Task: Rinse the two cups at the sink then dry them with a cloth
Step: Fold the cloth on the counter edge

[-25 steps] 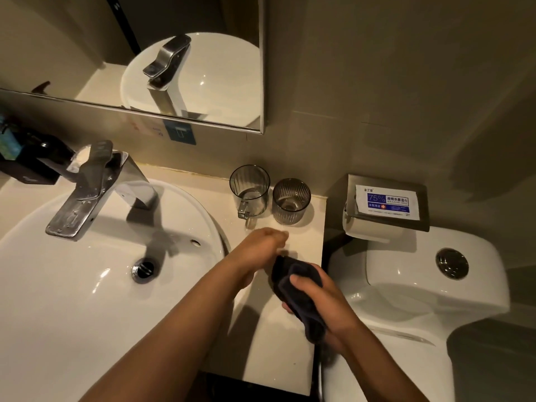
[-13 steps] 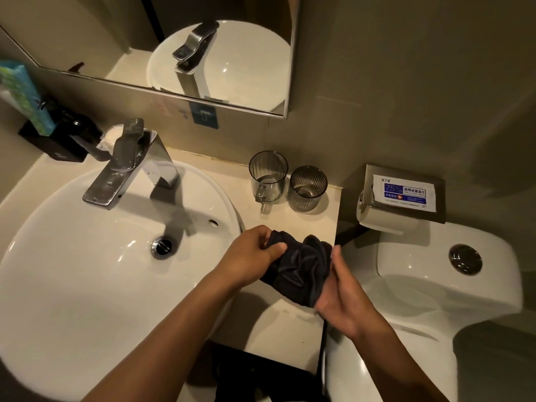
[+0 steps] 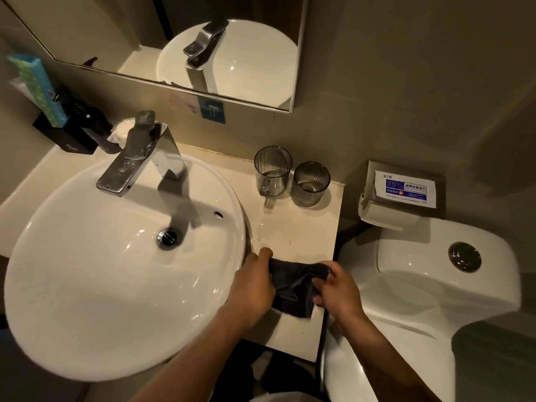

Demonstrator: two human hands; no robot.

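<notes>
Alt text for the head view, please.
Both hands, left and right, grip a dark cloth over the counter beside a white sink. Two clear cups stand upright near the wall.

The round ceramic basin (image 3: 87, 285) is glossy white, its metal tap (image 3: 136, 158) silvery chrome. The soft crumpled cloth (image 3: 293, 288) is dark charcoal. The smooth clear handled cup (image 3: 272, 171) is smoky grey; the ribbed glass tumbler (image 3: 311, 183) beside it is grey with fine vertical lines. The stone counter (image 3: 301, 227) is cream. The tall cardboard box (image 3: 37, 88) is teal with small green dots.
</notes>
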